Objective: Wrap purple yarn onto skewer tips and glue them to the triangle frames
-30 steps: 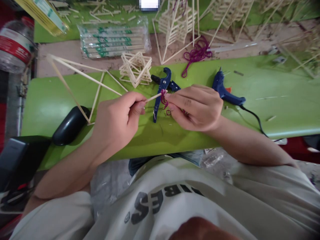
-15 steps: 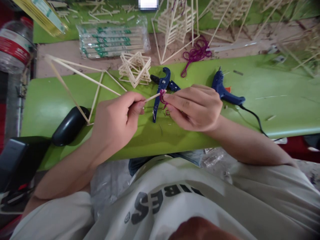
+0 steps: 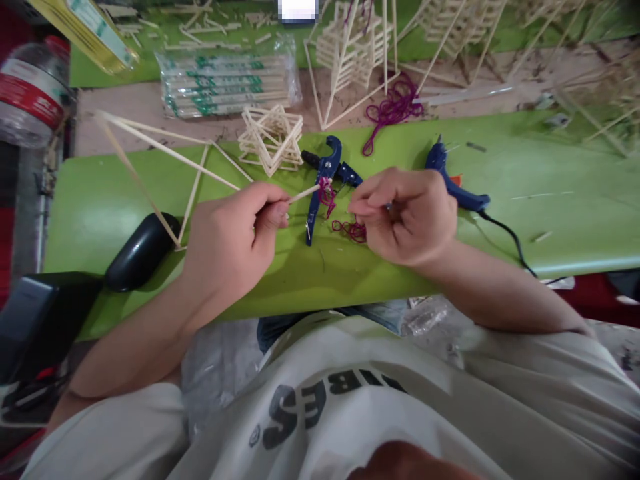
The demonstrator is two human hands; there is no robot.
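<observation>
My left hand (image 3: 233,237) is closed on a thin wooden stick (image 3: 304,194) that belongs to a large open stick frame (image 3: 165,145) reaching out to the left. Purple string (image 3: 325,187) is wound around the stick's free end, and a loose bit hangs down from it. My right hand (image 3: 405,217) is apart from the stick, its fingers curled and the fingertips pinched together. Whatever they may hold is too small to make out. More purple string (image 3: 352,231) lies looped beside that hand. Blue cutters (image 3: 320,187) rest on the green table behind the stick end.
A blue glue gun (image 3: 453,180) with its cord lies to the right. Behind are a small star-shaped stick piece (image 3: 271,140), a bag of sticks (image 3: 225,83), a purple string bundle (image 3: 393,110) and a stick structure (image 3: 353,50). A black rounded object (image 3: 141,252) sits at left.
My right hand has let go of the string at the stick's end and drawn back to the right, fingers curling inward. My left hand keeps its place on the stick.
</observation>
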